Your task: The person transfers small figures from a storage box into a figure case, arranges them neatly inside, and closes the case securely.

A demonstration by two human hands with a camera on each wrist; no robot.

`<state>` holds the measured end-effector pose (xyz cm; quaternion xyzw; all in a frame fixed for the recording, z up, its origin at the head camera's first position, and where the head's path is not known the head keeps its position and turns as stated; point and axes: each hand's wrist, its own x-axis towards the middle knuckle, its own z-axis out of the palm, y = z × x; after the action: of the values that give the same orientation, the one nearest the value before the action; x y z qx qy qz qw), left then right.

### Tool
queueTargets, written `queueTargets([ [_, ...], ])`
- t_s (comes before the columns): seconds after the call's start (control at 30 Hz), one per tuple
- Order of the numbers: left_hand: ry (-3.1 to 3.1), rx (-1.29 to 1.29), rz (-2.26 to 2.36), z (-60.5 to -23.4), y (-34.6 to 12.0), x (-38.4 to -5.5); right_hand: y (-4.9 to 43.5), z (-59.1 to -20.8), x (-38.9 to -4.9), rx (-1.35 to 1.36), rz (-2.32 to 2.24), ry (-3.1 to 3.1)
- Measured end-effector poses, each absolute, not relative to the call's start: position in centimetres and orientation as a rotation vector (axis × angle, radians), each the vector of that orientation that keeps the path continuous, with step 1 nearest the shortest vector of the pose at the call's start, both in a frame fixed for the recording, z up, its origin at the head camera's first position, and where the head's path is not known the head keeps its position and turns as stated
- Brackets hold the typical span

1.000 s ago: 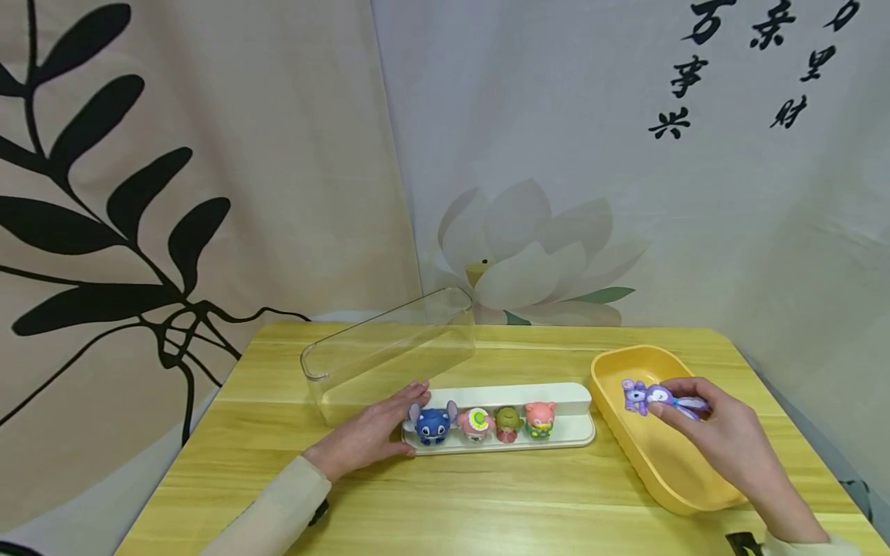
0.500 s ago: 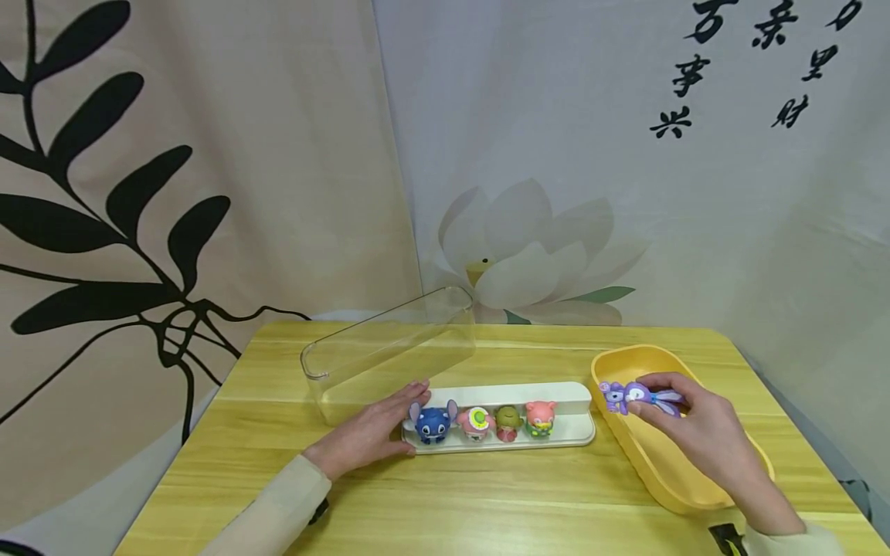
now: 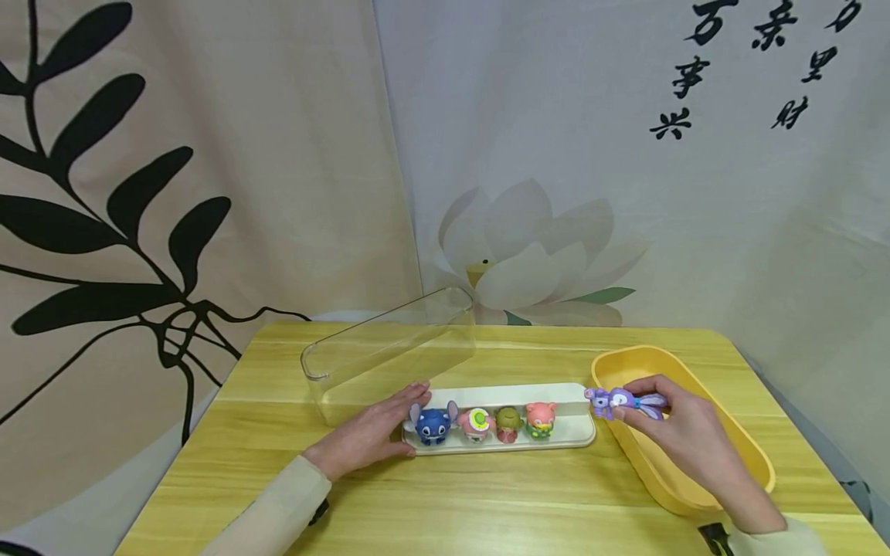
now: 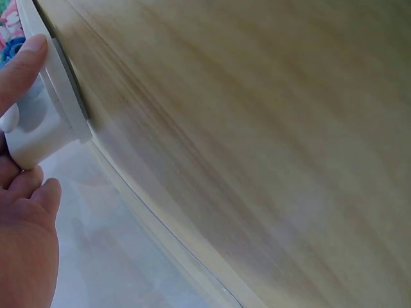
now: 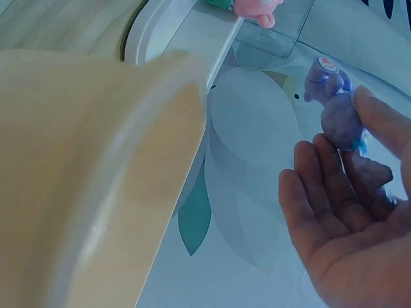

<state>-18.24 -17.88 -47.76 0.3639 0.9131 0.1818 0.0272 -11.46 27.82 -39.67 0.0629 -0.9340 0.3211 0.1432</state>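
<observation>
My right hand [image 3: 688,428] pinches a purple long-eared toy figurine [image 3: 615,402] between thumb and fingers, above the near-left rim of the yellow tray. In the right wrist view the figurine [image 5: 340,119] is held off any surface. With thumb in front and fingers behind, my left hand [image 3: 371,432] grips the left end of a white stepped display base [image 3: 575,431]. On the base stand a blue big-eared figurine [image 3: 433,424], a pink one with a yellow-green swirl [image 3: 476,424], a green-and-pink one [image 3: 508,424] and a pink pig-like one [image 3: 540,418].
A clear plastic cover [image 3: 389,347] stands behind the base at the left. The yellow tray [image 3: 695,486] lies to the right, close to the base's right end. A printed cloth [image 3: 542,116] hangs behind the wooden table [image 3: 445,510].
My right hand has moved left with the purple figurine, from over the yellow tray to the right end of the white base. The left hand has stayed in place.
</observation>
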Motion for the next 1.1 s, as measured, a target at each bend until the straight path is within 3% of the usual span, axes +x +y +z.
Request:
queueTargets([
  [1.1,2.807,1.116,0.581,-47.6,-17.9,-18.2,25.2,-41.0,-12.4,0.504,0.645,-2.717],
])
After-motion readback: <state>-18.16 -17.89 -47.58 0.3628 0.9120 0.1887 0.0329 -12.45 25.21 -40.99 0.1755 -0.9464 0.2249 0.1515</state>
